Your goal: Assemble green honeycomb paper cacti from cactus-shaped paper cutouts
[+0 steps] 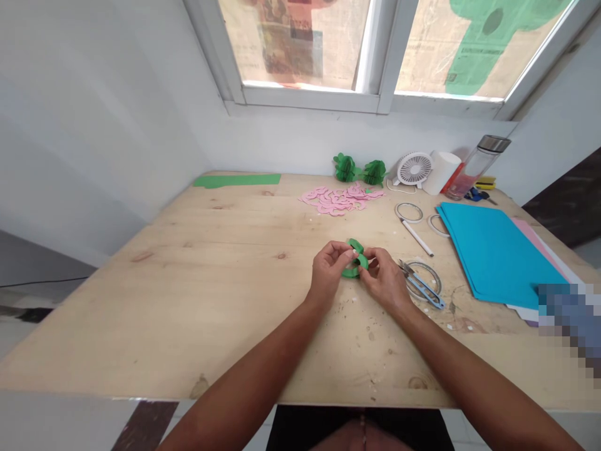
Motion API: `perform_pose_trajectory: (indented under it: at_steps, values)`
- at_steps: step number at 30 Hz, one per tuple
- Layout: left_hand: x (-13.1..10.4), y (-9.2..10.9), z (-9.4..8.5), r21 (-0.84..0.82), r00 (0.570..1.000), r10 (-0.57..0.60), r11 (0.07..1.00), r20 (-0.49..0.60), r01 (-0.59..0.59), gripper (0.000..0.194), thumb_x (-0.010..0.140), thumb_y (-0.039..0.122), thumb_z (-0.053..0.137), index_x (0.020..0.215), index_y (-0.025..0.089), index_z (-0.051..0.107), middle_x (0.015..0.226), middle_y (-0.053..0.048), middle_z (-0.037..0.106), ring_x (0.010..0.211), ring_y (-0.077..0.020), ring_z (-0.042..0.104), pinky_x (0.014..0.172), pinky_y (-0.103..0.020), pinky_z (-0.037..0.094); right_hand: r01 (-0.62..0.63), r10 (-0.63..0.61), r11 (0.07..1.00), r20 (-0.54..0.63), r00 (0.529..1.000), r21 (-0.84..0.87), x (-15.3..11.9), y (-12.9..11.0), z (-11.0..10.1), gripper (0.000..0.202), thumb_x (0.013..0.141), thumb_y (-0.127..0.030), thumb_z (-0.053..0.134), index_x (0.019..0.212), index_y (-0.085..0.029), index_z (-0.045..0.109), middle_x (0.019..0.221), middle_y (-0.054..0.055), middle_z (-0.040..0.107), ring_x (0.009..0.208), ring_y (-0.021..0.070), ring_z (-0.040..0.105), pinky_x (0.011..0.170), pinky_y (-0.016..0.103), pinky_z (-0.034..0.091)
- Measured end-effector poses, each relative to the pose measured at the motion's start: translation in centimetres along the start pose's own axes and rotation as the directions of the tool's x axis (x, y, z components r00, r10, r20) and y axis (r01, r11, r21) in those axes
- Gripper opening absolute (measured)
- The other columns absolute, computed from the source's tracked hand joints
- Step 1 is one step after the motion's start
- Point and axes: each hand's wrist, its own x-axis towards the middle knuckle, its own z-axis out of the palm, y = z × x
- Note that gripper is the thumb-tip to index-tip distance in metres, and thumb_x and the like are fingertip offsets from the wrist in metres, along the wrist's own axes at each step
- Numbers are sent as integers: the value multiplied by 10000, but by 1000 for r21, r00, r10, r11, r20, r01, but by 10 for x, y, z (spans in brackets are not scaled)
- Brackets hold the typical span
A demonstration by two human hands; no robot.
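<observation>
Between my two hands is a curled green paper piece [351, 272], with looped edges showing above and below my fingers. My left hand [331, 266] pinches it from the left, thumb and fingertips together near a small white bit. From the other side, my right hand [382, 272] grips its right edge with thumb and fingers. Parts of the paper are hidden behind my fingertips. Just right of my right hand lie blue-handled thread snips [425, 287], resting over a roll of tape [439, 275].
Pink paper cut-outs [335, 200] lie in a pile near the wall. Behind them stand two green paper figures [346, 168]. A white fan [414, 169], a bottle [476, 166], a white pen [417, 237] and blue sheets [502, 250] occupy the right. A green strip [239, 180] lies back left.
</observation>
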Motion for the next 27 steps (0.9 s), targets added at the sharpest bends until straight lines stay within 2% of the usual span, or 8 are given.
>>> perform_pose_trajectory:
  at_steps: [3, 5, 8, 10, 14, 20, 25, 27]
  values:
    - [1, -1, -2, 128, 1000, 27, 991, 8, -28, 109, 685, 250, 675, 688, 180, 591, 658, 13, 624, 643, -125, 580, 652, -247, 446, 15, -15, 1000, -2, 1000, 22, 0, 1, 0, 193, 773, -286, 527, 950, -210, 544, 944, 42, 631, 729, 159, 604, 691, 300, 478]
    - [2, -3, -5, 284, 997, 70, 956, 38, -78, 90, 710, 246, 644, 675, 182, 591, 645, 15, 614, 604, -123, 567, 605, -242, 436, 18, -18, 999, 1, 1000, 29, 0, 3, 0, 195, 773, -274, 529, 955, -207, 552, 953, 48, 629, 740, 162, 606, 692, 301, 480]
    - [4, -6, -11, 580, 976, 184, 785, 119, -219, 93, 764, 240, 582, 690, 188, 606, 659, 6, 630, 578, -125, 554, 565, -243, 424, 19, -19, 998, -2, 1000, 55, -1, 5, 1, 207, 771, -262, 536, 967, -201, 562, 959, 52, 628, 738, 158, 602, 691, 297, 486]
    - [6, -6, -14, 687, 957, 230, 668, 175, -286, 106, 780, 216, 557, 701, 194, 623, 683, -1, 651, 600, -130, 560, 585, -247, 428, 20, -19, 997, -6, 1000, 74, -1, 6, 0, 216, 771, -264, 541, 975, -200, 568, 972, 55, 630, 732, 155, 601, 681, 293, 490]
    - [6, -4, -17, 733, 942, 218, 593, 254, -334, 125, 775, 164, 556, 721, 207, 660, 719, 5, 678, 641, -127, 573, 633, -243, 432, 21, -21, 997, -1, 1000, 77, 0, 9, 0, 221, 766, -275, 553, 971, -201, 586, 976, 57, 636, 710, 156, 603, 664, 299, 494]
    - [5, -4, -17, 771, 925, 197, 511, 325, -380, 135, 805, 168, 552, 746, 205, 668, 701, 14, 680, 606, -108, 565, 597, -220, 413, 34, -37, 993, 22, 999, 113, 1, 12, -2, 234, 765, -245, 540, 990, -204, 592, 977, 57, 637, 718, 158, 607, 687, 309, 498]
    - [7, -1, -15, 804, 897, 201, 398, 394, -442, 124, 811, 161, 554, 763, 203, 661, 689, 24, 678, 586, -100, 568, 566, -208, 402, 45, -49, 989, 28, 998, 140, 0, 10, -3, 239, 764, -219, 536, 997, -202, 590, 989, 57, 632, 735, 155, 598, 705, 304, 496]
    - [9, 0, -16, 804, 873, 222, 340, 435, -487, 113, 810, 157, 558, 771, 203, 654, 685, 28, 678, 579, -98, 572, 557, -204, 403, 46, -51, 988, 27, 998, 144, 0, 10, -4, 242, 764, -214, 536, 999, -203, 590, 988, 55, 632, 730, 153, 595, 704, 303, 494]
